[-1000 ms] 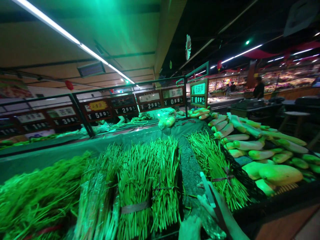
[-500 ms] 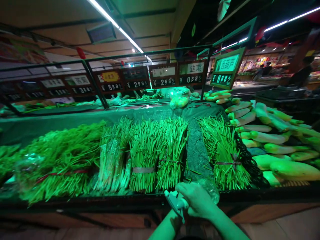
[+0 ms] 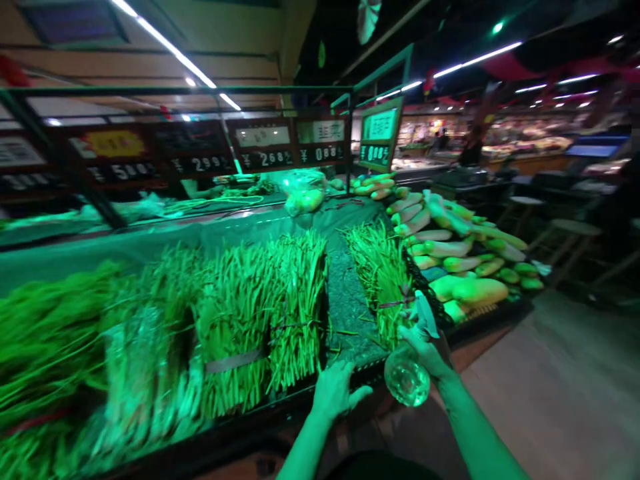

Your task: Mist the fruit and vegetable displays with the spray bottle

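Note:
My right hand (image 3: pixel 424 348) is wrapped around the neck of a clear spray bottle (image 3: pixel 407 380), whose pale trigger head sticks up above the fingers. The bottle is tilted, its round bottom toward me. At the stall's front edge is my left hand (image 3: pixel 336 392), empty, with the thumb held apart from the fingers. Just left of it stands a tied bundle of garlic chives (image 3: pixel 299 313). Behind the bottle leans another bundle of chives (image 3: pixel 381 280), bound with a dark reddish tie. A bare strip of green mat (image 3: pixel 350 300) lies between these two bundles.
Taped greens (image 3: pixel 233 327), plastic-wrapped stalks (image 3: pixel 145 373) and feathery greens (image 3: pixel 45 320) line the left side. Pale long gourds (image 3: pixel 470 287) are piled at right. Price boards (image 3: pixel 265 147) hang from a dark frame. Stools (image 3: pixel 570 230) stand on the floor at right.
The view has swung right. My hands, together at the bottle before, are now apart. The right hand has carried the spray bottle to the right, and the left hand is free of it.

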The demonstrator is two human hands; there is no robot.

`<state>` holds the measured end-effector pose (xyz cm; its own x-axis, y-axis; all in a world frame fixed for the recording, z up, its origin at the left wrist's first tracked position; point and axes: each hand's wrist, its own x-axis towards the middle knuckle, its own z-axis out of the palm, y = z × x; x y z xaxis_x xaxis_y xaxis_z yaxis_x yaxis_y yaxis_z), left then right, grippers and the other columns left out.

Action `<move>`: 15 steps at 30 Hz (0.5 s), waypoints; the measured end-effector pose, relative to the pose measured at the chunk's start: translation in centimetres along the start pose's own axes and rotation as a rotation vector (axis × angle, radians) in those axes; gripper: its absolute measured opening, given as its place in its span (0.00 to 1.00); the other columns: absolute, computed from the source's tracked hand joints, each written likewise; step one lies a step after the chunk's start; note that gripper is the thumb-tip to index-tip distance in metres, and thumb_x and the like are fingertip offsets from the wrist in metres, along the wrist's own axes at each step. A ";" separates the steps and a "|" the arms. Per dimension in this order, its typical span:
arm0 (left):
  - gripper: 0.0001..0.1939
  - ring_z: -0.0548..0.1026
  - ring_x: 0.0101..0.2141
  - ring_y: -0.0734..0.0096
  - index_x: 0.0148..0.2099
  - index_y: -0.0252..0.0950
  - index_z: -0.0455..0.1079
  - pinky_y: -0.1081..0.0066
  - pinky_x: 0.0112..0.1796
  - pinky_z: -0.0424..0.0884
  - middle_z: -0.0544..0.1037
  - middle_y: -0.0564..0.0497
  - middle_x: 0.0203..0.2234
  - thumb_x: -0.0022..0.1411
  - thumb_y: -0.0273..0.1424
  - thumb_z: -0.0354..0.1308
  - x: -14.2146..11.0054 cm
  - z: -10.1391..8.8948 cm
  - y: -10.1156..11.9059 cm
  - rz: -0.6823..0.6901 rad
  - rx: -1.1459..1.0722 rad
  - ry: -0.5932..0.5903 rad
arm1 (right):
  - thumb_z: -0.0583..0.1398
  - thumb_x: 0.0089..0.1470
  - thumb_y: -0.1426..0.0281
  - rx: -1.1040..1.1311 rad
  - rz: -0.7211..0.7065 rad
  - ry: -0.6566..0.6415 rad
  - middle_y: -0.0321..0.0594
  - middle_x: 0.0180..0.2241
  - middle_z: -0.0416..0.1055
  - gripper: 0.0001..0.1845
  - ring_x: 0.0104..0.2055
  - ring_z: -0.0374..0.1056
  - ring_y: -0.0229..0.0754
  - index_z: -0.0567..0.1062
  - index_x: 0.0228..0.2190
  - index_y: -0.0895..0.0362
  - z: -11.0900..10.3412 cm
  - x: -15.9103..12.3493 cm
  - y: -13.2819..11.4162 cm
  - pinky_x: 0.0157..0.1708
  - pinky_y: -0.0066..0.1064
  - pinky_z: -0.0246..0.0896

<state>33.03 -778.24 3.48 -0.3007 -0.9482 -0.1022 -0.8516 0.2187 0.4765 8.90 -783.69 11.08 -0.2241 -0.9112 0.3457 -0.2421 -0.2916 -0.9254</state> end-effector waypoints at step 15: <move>0.26 0.72 0.65 0.65 0.69 0.35 0.67 0.67 0.64 0.67 0.73 0.44 0.66 0.75 0.40 0.52 1.6 0.6 -0.6 -0.131 0.136 -0.068 | 0.66 0.46 0.66 0.054 0.152 -0.378 0.24 0.24 0.58 0.20 0.25 0.54 0.35 0.74 0.44 0.53 -3.0 -2.5 -0.8 0.27 0.28 0.50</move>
<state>32.80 -779.71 2.48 -0.2083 -0.9538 -0.2163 -0.9341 0.1284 0.3332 6.80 -780.29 11.43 0.1112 -0.9849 0.1325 -0.1809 -0.1512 -0.9718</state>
